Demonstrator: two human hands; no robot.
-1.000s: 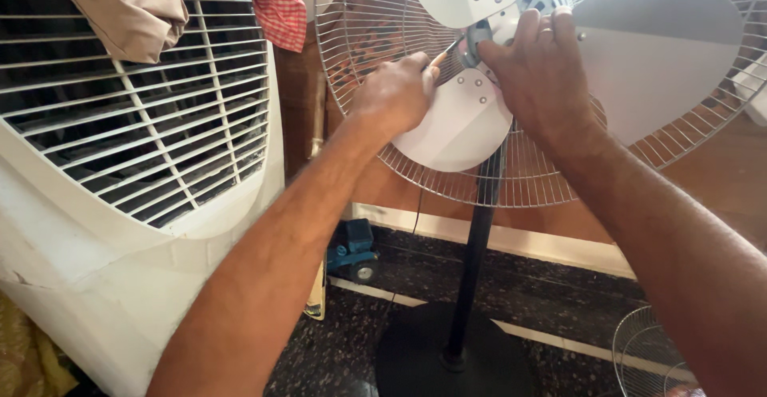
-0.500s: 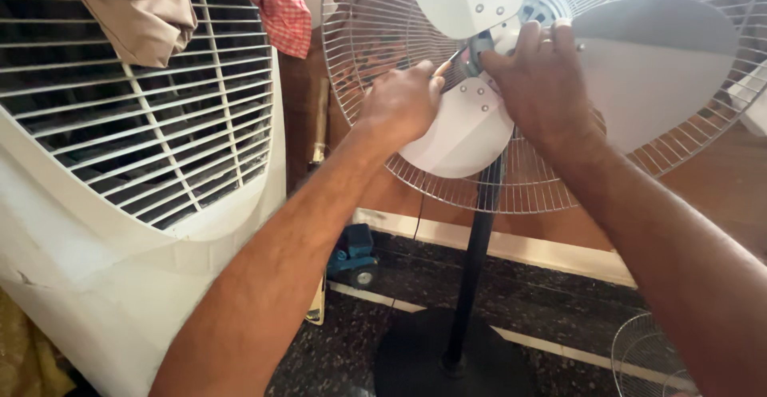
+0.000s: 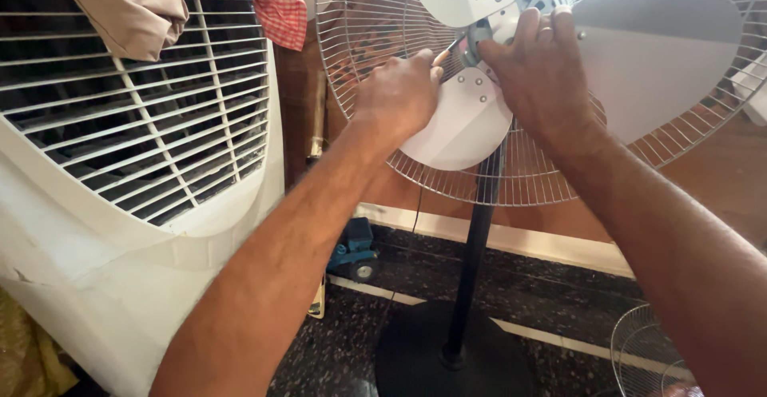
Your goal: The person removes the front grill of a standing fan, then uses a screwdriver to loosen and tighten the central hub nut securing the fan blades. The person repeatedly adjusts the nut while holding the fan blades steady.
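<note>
Pedestal fan [image 3: 559, 69] fills the upper right of the head camera's view, its front guard off so the pale grey blades [image 3: 463, 125] are bare in front of the wire rear grille [image 3: 375, 29]. It stands on a black pole [image 3: 471, 269] rising from a round black base [image 3: 447, 357] on the dark speckled floor [image 3: 559, 301]. The left hand [image 3: 399, 93] is closed around a small screwdriver [image 3: 449, 49] with an orange-brown handle, its tip pointing at the hub [image 3: 483, 33] in the middle of the blades. The right hand [image 3: 539, 69] rests on the hub and blades just beside the tool, fingers loosely spread and pressed against the fan; it grips nothing that can be seen. To the left stands a large white air cooler [image 3: 120, 205] with a slatted grille, a beige cloth [image 3: 128, 5] and a red checked cloth [image 3: 276, 1] draped over its top. A small blue object [image 3: 355, 249] lies on the floor near the wall. Part of another wire guard [image 3: 647, 357] shows at the lower right.
</note>
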